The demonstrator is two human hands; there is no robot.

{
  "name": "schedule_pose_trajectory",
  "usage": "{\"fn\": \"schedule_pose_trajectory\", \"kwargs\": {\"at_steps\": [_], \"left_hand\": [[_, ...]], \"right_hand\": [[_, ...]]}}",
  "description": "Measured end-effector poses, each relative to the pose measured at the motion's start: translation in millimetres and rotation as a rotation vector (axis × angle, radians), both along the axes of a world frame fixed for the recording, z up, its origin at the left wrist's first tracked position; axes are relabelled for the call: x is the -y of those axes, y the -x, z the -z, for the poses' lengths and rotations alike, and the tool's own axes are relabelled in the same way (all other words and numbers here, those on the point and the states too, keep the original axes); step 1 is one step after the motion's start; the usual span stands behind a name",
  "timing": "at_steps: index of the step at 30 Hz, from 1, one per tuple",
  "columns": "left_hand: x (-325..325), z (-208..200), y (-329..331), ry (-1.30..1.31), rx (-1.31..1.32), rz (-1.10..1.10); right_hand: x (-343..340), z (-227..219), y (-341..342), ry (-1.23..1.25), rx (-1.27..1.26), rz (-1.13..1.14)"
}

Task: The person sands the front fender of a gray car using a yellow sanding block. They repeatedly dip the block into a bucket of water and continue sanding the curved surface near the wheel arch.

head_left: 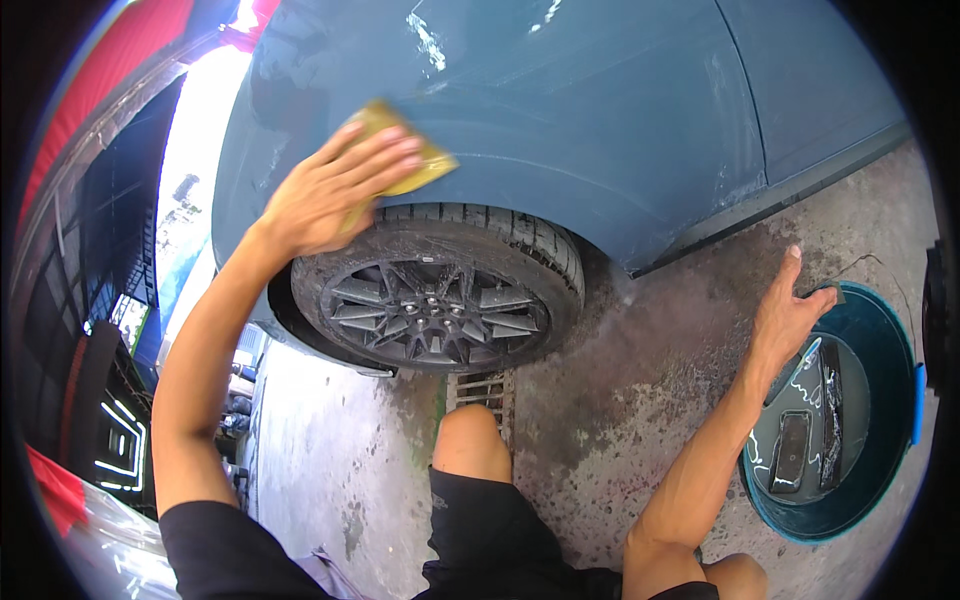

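Observation:
My left hand lies with its fingers over a yellow sheet of sandpaper, pressing it against the car fender just above the wheel arch. The fender is blue-grey, with wet streaks and pale smears. Below it sits the wheel, with a black tyre and dark spokes. At the far-left rim of a teal bucket is my right hand, thumb and fingers apart. A small dark scrap shows by its fingertips; whether they touch it, I cannot tell. In the bucket's cloudy water are dark rectangular blocks.
My bent knee is in front of the wheel, above a metal floor grate. The concrete floor has wet, dark patches. A door panel adjoins the fender at right. Red sheeting hangs at left.

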State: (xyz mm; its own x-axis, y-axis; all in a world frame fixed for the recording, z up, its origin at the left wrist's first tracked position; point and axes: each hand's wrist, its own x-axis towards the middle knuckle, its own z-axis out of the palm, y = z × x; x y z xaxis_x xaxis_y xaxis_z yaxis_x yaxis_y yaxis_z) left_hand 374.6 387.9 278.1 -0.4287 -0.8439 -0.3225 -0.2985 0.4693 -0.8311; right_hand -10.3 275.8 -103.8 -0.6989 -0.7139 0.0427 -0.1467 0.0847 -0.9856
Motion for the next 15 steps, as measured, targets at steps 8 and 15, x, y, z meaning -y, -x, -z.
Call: {"fn": "schedule_pose_trajectory", "kwargs": {"at_steps": [8,15], "left_hand": [[67,43,61,0.001,-0.169,0.139],[-17,18,-23,0.173,-0.112,-0.020]], "right_hand": [[2,2,-8,-0.025,-0.011,-0.007],[5,0,-9,-0.052,-0.023,0.008]]}}
